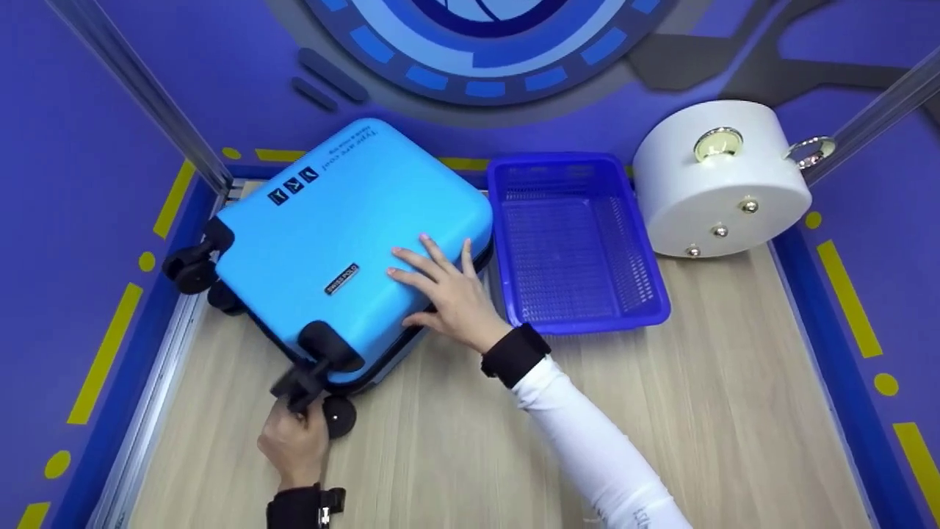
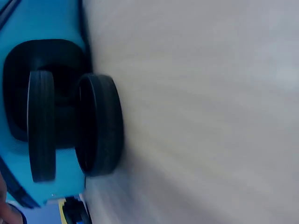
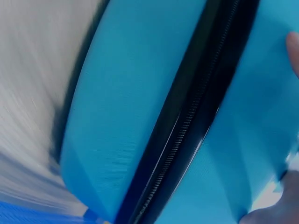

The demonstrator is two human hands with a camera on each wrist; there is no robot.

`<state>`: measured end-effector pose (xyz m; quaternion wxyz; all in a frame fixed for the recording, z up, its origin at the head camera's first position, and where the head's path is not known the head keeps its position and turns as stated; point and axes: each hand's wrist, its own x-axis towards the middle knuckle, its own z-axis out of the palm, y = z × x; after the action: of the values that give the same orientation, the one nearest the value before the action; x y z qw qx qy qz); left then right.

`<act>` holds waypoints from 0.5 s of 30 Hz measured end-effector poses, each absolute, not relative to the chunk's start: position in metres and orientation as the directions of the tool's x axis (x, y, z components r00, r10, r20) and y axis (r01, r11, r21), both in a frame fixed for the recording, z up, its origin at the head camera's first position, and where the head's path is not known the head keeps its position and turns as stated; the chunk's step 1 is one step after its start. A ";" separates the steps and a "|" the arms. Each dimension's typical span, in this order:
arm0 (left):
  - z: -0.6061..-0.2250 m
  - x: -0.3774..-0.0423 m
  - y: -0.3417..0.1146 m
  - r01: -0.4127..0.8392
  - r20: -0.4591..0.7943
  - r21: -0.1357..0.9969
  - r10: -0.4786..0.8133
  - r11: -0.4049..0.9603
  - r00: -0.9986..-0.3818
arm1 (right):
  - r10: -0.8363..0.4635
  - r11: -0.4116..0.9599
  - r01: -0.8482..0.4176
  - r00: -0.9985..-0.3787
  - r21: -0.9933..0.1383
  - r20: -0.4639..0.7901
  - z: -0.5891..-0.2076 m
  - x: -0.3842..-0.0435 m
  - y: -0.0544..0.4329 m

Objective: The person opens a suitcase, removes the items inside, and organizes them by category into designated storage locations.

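Note:
A light blue hard-shell suitcase [image 1: 367, 220] lies flat on its side, its black wheels toward the left and front. My left hand [image 1: 294, 444] has its fingers curled around a black wheel [image 1: 297, 388] at the suitcase's near corner. Another wheel [image 1: 339, 417] sits just right of that hand. In the left wrist view, a pair of dark wheels [image 2: 100, 123] is close to the camera. My right hand [image 1: 459, 301] rests spread on the shell near its right edge. The right wrist view shows the black zipper seam [image 3: 187, 116] beside that hand.
A blue plastic basket [image 1: 580, 323] stands right of the suitcase, close against it. Beyond it is a white drum-shaped case [image 1: 723, 184] with metal studs and a ring handle. Purple walls [image 1: 470, 125] enclose the wood-grain surface [image 1: 573, 411] at the back and sides.

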<state>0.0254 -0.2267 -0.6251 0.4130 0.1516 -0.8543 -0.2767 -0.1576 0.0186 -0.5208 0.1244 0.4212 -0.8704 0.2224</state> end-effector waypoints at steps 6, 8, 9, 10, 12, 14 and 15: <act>-0.630 0.032 -0.211 0.123 0.693 0.558 -0.378 0.821 -0.614 | -0.722 0.431 -0.767 -0.609 -0.475 0.328 -0.513 -0.175 0.037; -0.630 0.033 -0.205 0.170 0.702 0.555 -0.348 0.814 -0.621 | -0.724 0.396 -0.733 -0.620 -0.554 0.302 -0.509 -0.180 0.042; -0.630 0.034 -0.202 0.186 0.698 0.558 -0.337 0.808 -0.632 | -0.720 0.380 -0.708 -0.630 -0.595 0.290 -0.506 -0.182 0.043; -0.630 0.035 -0.199 0.200 0.691 0.567 -0.329 0.799 -0.644 | -0.713 0.370 -0.682 -0.644 -0.631 0.277 -0.505 -0.184 0.045; -0.630 0.036 -0.190 0.226 0.680 0.582 -0.316 0.781 -0.662 | -0.694 0.365 -0.630 -0.675 -0.685 0.251 -0.502 -0.186 0.045; -0.631 0.038 -0.181 0.253 0.677 0.587 -0.294 0.769 -0.675 | -0.678 0.383 -0.592 -0.702 -0.709 0.220 -0.501 -0.186 0.044; -0.633 0.040 -0.177 0.265 0.675 0.588 -0.283 0.764 -0.681 | -0.673 0.401 -0.585 -0.710 -0.705 0.207 -0.502 -0.186 0.043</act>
<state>0.0395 -0.1766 -0.6330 0.3992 0.0050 -0.8502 -0.3433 -0.1856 0.0426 -0.5018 -0.0553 0.3767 -0.8350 0.3971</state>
